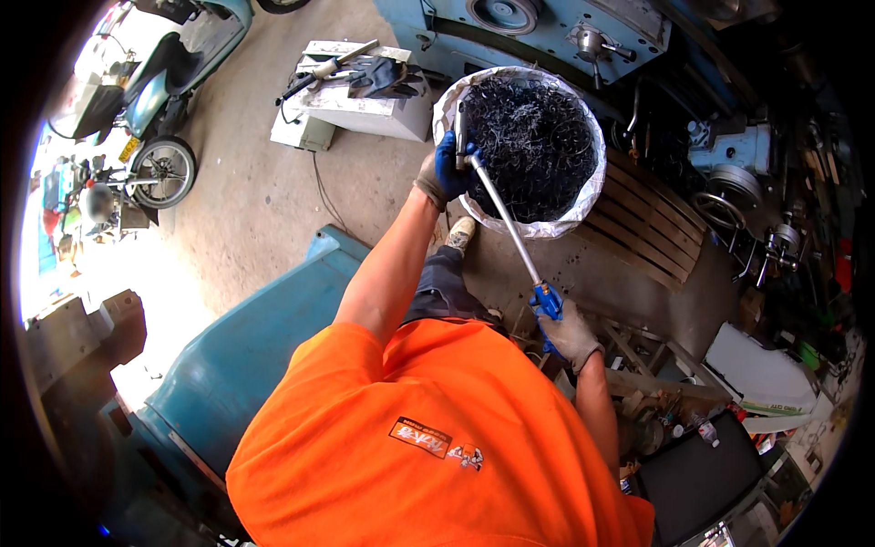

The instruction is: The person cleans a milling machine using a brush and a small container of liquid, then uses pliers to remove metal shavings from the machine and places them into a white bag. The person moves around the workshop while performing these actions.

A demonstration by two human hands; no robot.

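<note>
My right hand (571, 337), in a grey and blue glove, is closed around the blue handle of an air blow gun (508, 217). Its long silver tube reaches up and left, its tip close to my left hand (443, 173). That hand, gloved the same way, grips a short grey metal cylinder (460, 121) over the left rim of a white woven bag (597, 173). Whether the tip touches the cylinder I cannot tell. Dark curly metal shavings (529, 137) fill the bag. My fingers hide the lower part of the cylinder.
A white box (401, 114) with gloves and a tool on top stands left of the bag. Blue machinery (547, 36) rises behind it; a slatted wooden pallet (643, 219) lies at its right. A teal metal panel (246, 319) is at my left, with motorbikes (164, 173) beyond.
</note>
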